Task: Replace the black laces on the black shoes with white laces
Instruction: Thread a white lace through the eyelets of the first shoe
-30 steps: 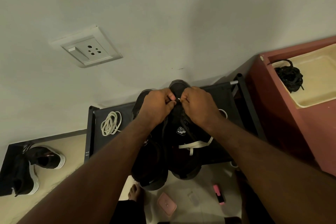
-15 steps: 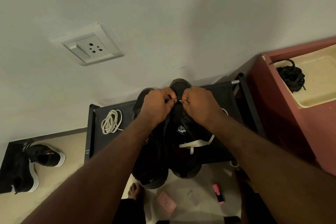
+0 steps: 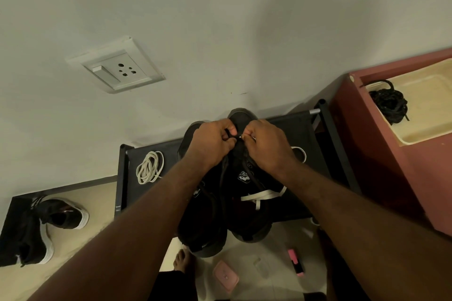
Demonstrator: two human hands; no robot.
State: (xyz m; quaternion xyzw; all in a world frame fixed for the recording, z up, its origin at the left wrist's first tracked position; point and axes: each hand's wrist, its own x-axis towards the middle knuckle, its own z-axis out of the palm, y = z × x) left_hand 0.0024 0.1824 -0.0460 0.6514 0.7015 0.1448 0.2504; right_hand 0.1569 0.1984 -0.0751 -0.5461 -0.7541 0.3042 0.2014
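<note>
Fingers: the fingertips (image 3: pixel 247 132) of the right hand (image 3: pixel 267 148) pinch the tip of the white lace (image 3: pixel 261 195); the curled fingers (image 3: pixel 226 129) of the left hand (image 3: pixel 210 145) pinch the upper of the shoe (image 3: pixel 247 217) right beside that tip.
Hands: the two hands meet almost knuckle to knuckle over the shoe's toe end, above the middle of the black rack (image 3: pixel 297 129).
White lace: its loose length trails back across the shoe's opening, with a loop lying on the rack top just beyond the right wrist.
Shoes: the shoe and the second shoe (image 3: pixel 199 230) stand side by side and touching on the rack, heels jutting over its near edge.
Spare lace (image 3: pixel 149 166): coiled at the rack's left end.
Black laces (image 3: pixel 389 105): bundled in a cream tray (image 3: pixel 430 127) on the red cabinet (image 3: pixel 371 159) right of the rack.
Sneakers (image 3: pixel 61 215): a black, white-soled pair on the floor, left of the rack.
Floor: a bare foot (image 3: pixel 182 259), a pink box (image 3: pixel 225 276) and a pink marker (image 3: pixel 296 262) lie in front of the rack.
</note>
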